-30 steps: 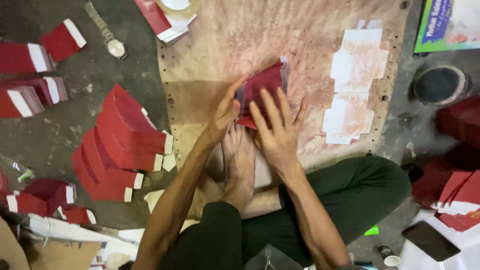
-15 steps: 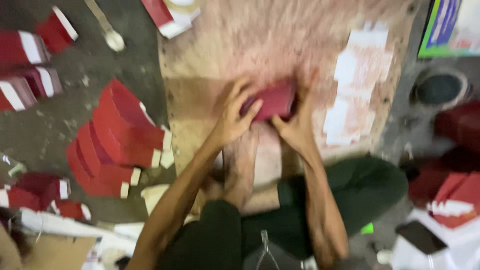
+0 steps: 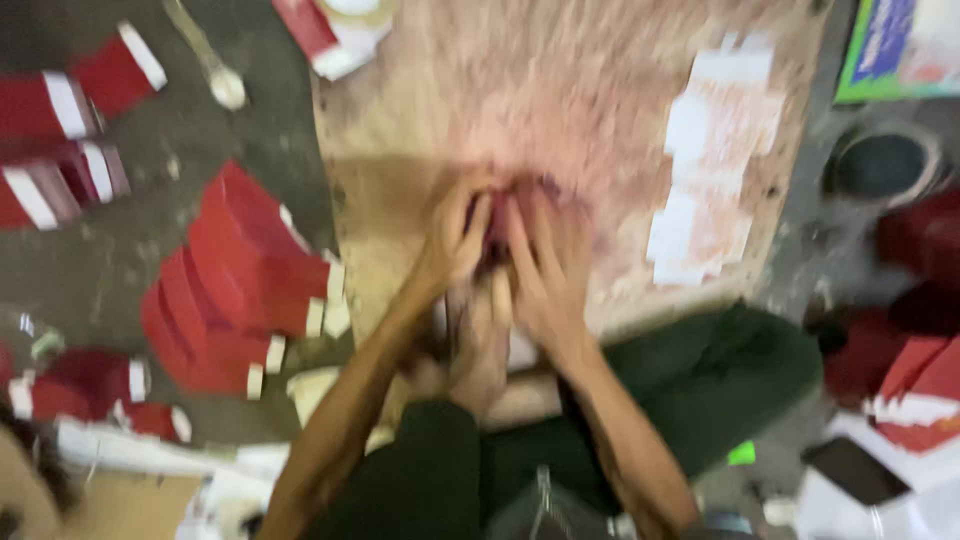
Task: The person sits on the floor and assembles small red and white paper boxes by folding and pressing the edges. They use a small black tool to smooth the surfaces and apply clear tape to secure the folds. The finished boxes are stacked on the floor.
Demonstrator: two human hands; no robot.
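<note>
the red card piece (image 3: 497, 232) lay on the wooden board (image 3: 560, 90), near the board's edge closest to the person, and only a dark red sliver of it showed between the two hands. the left hand (image 3: 455, 240) and the right hand (image 3: 545, 270) were pressed together over it, fingers flat and pointing away from the body, palms bearing down; that looked like the way one flattens or creases thin card against a hard surface, though the blur hid what the fingertips did. whether any finger pinched an edge i could not tell.

the board was rough, pale plywood, stained pink-red across its middle, and it gave a firm flat base under the hands. a bare foot (image 3: 480, 345) rested on the board's near edge just below the hands, perhaps to keep it from sliding. on the board to the right of the hands lay a row of white paper strips (image 3: 705, 170), thin and matte, within easy reach.

left of the board, on the grey floor, stood a stack of folded red boxes (image 3: 240, 280) with white end flaps, angular and stiff-looking. further left of the board lay more red boxes (image 3: 70, 130). right of the board sat a dark round container (image 3: 880, 165).
</note>
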